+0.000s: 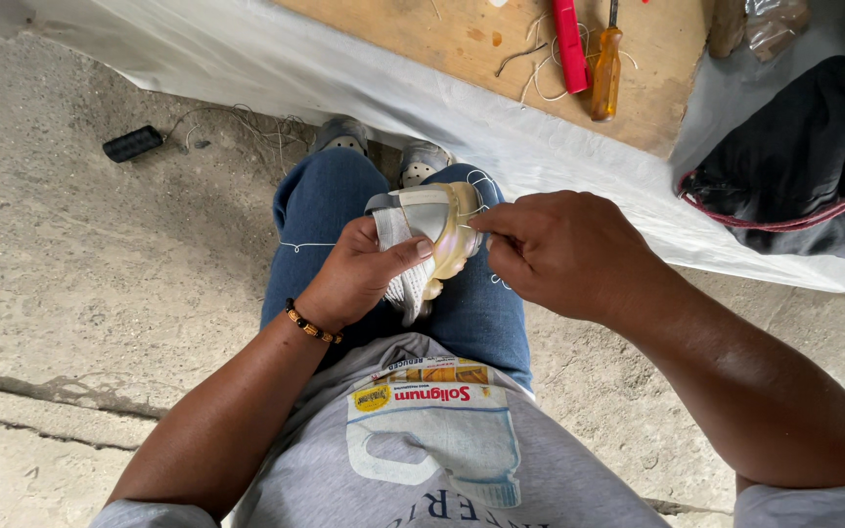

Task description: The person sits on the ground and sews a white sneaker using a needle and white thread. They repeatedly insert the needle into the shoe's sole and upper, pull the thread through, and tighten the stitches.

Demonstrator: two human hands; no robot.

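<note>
- Your left hand [359,279] clamps a small pale shoe [432,240] over your lap.
- Your right hand [564,254] pinches white thread [481,181] at the shoe's right edge.
- You seem mid-stitch; next, pull the thread taut.
- A screwdriver [605,64] lies on the far board [462,39].

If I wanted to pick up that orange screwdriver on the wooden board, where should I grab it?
Probably by the thick amber handle of the screwdriver, coming straight down from above. It lies flat on the wooden board, the handle is its widest part, and the red tool lies close on its left.
</note>
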